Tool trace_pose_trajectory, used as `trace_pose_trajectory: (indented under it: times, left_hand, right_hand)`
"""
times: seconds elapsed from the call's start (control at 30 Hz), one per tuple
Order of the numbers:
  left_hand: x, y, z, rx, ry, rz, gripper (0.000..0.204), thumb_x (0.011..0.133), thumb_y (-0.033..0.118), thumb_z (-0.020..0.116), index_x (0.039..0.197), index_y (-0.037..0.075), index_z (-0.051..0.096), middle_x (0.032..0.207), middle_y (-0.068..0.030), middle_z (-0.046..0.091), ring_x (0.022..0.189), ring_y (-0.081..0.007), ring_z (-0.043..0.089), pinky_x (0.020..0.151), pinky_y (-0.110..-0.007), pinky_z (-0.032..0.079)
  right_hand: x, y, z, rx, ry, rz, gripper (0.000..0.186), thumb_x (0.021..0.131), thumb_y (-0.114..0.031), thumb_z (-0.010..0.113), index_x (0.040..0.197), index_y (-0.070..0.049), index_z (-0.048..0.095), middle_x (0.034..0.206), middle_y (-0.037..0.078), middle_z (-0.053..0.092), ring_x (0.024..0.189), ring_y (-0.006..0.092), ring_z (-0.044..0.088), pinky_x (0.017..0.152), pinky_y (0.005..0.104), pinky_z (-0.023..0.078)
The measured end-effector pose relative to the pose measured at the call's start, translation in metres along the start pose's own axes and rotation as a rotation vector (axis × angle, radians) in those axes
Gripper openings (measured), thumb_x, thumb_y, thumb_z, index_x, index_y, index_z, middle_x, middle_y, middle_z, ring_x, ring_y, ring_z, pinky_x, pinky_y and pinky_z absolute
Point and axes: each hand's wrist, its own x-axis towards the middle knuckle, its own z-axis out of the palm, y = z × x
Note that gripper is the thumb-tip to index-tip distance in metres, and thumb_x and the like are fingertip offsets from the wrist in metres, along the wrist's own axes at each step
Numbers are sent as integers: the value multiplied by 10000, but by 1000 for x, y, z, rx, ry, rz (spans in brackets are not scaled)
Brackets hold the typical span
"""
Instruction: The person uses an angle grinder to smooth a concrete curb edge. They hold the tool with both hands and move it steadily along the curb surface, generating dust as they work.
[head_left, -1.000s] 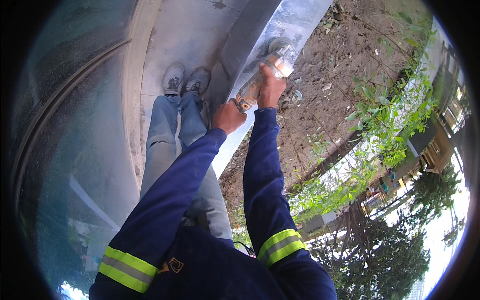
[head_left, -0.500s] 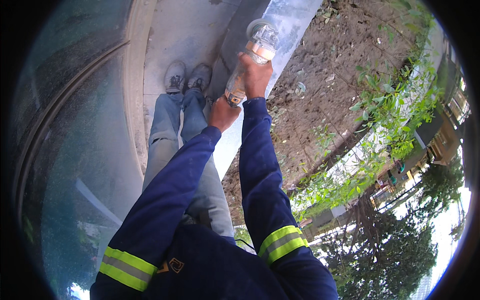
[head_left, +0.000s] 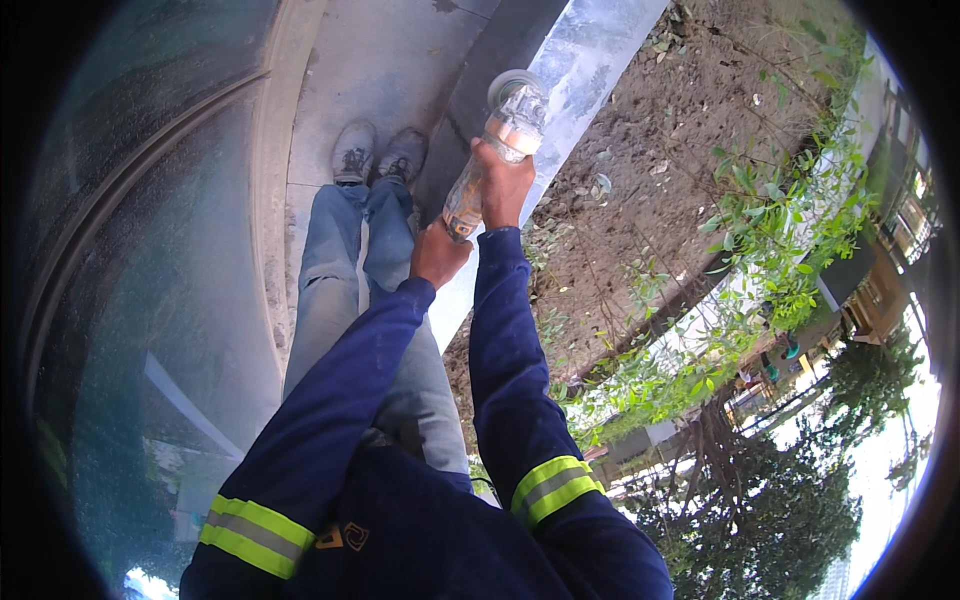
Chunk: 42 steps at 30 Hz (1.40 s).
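Note:
Both hands hold an angle grinder (head_left: 516, 128), a dusty orange and grey tool with a round disc (head_left: 517, 86) at its far end. My left hand (head_left: 438, 254) is closed round the rear of its body. Farther forward, my right hand (head_left: 506, 184) wraps the body just behind the head. The disc lies over the top of a pale, smooth ledge (head_left: 590, 60), near its left edge; whether it touches the surface I cannot tell. Grey dust coats the tool.
Left of the ledge, my shoes (head_left: 353, 150) stand on a concrete walkway (head_left: 390, 60). A glass pane (head_left: 180, 250) with a frame curves along the far left. Bare soil (head_left: 640, 190) and green plants (head_left: 770, 260) border the ledge on the right.
The grinder and both hands have moved nearer to me and slightly left along the ledge. My grip looks the same.

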Motion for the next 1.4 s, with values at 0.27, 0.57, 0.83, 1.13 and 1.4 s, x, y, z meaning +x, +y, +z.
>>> trace_pose_trajectory:
  times: [0.27, 0.57, 0.83, 1.13, 1.4]
  left_hand:
    - [-7, -9, 9, 53, 15, -24, 400, 793, 93, 706, 1160, -57, 656, 1019, -279, 736, 1050, -454, 697, 855, -475, 559]
    - [3, 7, 7, 2, 20, 18, 361, 803, 92, 694, 1123, -73, 659, 1007, -282, 736, 1041, -455, 697, 845, -479, 555]
    - [31, 39, 7, 44, -30, 17, 440, 796, 226, 728, 1133, -54, 681, 1053, -300, 733, 1068, -461, 691, 924, -501, 554]
    - [36, 55, 13, 149, -83, 5, 410, 793, 200, 716, 1116, -51, 687, 1047, -309, 729, 1052, -460, 698, 914, -507, 559]
    - [7, 11, 25, -20, 38, 48, 351, 805, 83, 682, 1126, -57, 670, 992, -276, 742, 1048, -438, 709, 860, -473, 556]
  right_hand:
    - [-8, 3, -10, -42, -18, 10, 521, 765, -218, 851, 1167, 49, 655, 1034, 119, 716, 876, 210, 672, 810, 367, 539]
    - [8, -5, -6, -39, -33, -32, 503, 759, -210, 847, 1149, 48, 663, 1015, 122, 719, 868, 207, 674, 801, 366, 541]
    - [48, -25, -5, -5, -14, -14, 463, 759, -171, 823, 1146, 37, 675, 1008, 98, 718, 858, 204, 672, 787, 367, 540]
    - [58, -15, -26, 36, 83, -18, 490, 766, -195, 836, 1162, 48, 679, 1033, 113, 728, 881, 216, 683, 818, 365, 541]
    - [19, 1, -18, -56, -14, -43, 497, 769, -213, 849, 1149, 50, 667, 1017, 112, 727, 876, 206, 678, 824, 356, 540]
